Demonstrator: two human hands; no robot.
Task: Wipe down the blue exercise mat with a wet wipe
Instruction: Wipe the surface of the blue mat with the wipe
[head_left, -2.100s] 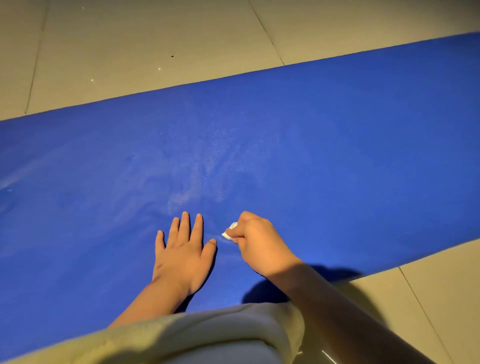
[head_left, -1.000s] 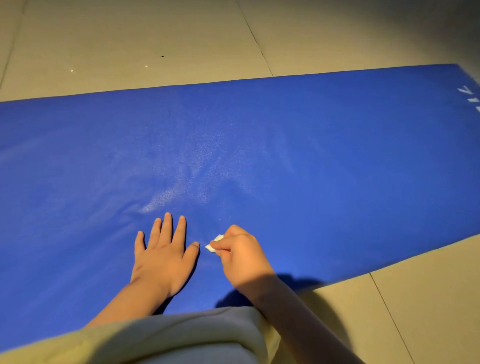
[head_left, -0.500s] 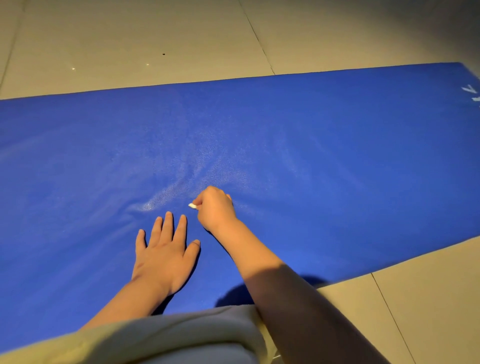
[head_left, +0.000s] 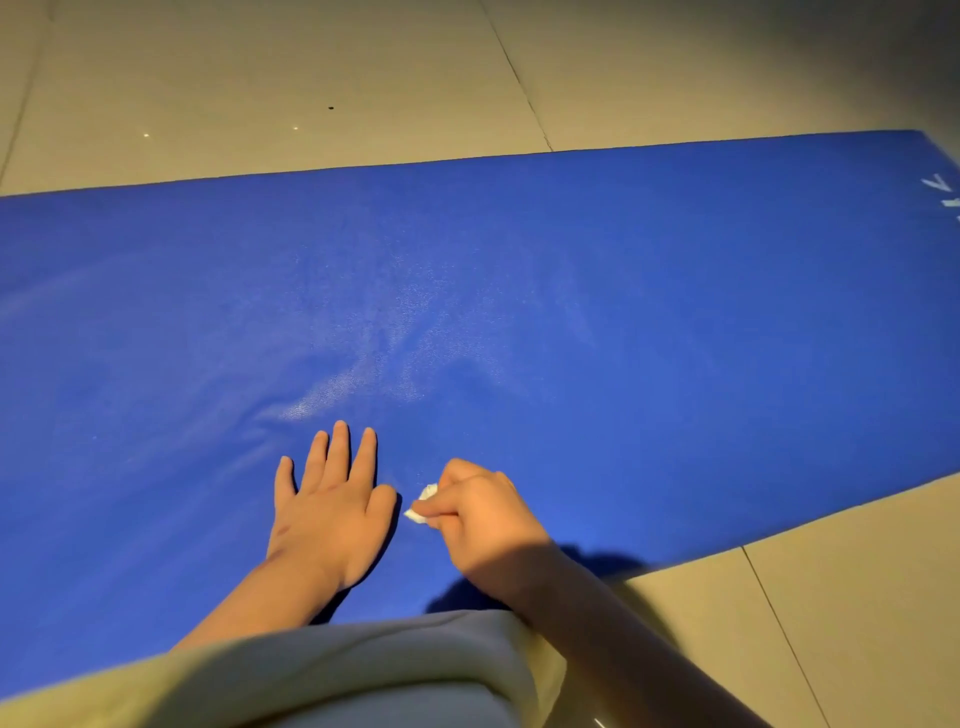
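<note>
Beige tiled floor (head_left: 260, 62), thin grout lines (head_left: 519, 88), small dark speck (head_left: 331, 108), pale garment (head_left: 363, 670) at bottom edge

A solid royal-blue mat (head_left: 649, 312), plain except for a pale whitish sheen (head_left: 322, 400) streaking its middle and a few small white marks (head_left: 937, 183) at its right end. The wipe (head_left: 422, 503) is white. The floor (head_left: 234, 67) is beige-grey tile crossed by thin dark joint lines (head_left: 518, 83), with one black speck (head_left: 331, 108) and tiny white specks (head_left: 295, 128). The cloth (head_left: 311, 675) along the bottom edge is pale yellowish cream, shading to grey-white. A blue-black shadow (head_left: 597, 558) darkens the mat's near edge.
</note>
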